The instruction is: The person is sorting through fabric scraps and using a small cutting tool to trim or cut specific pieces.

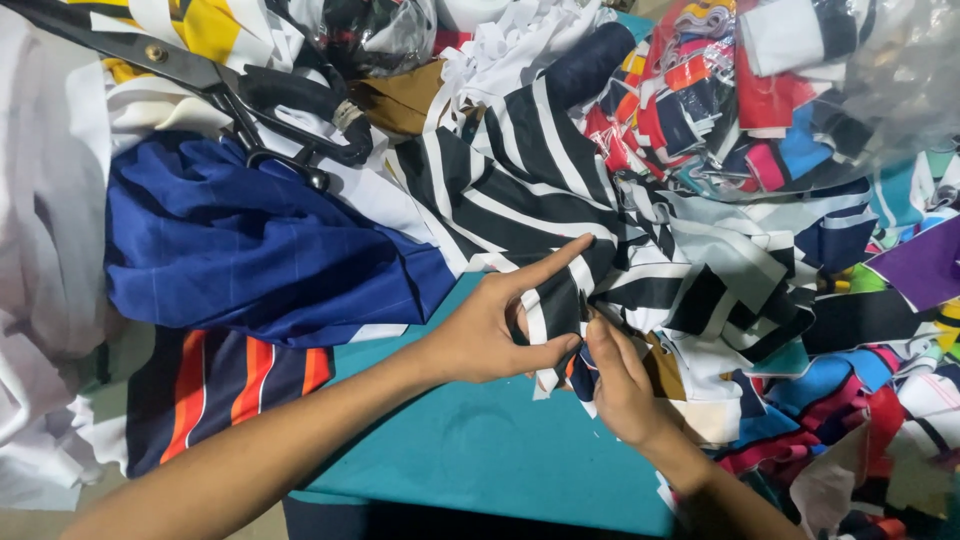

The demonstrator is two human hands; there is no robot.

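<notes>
Striped fabric [560, 300] pinched in both hands' grip [490, 325] [615, 385] over teal tabletop [480, 450].

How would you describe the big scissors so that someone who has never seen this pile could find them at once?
Start at the blue cloth bunched on the left of the teal table. Just above it, at the pile's upper left, lie the scissors, with long dark blades running toward the corner and black loop handles. They are the only hard metal tool among soft fabric, well away from both hands.
</notes>
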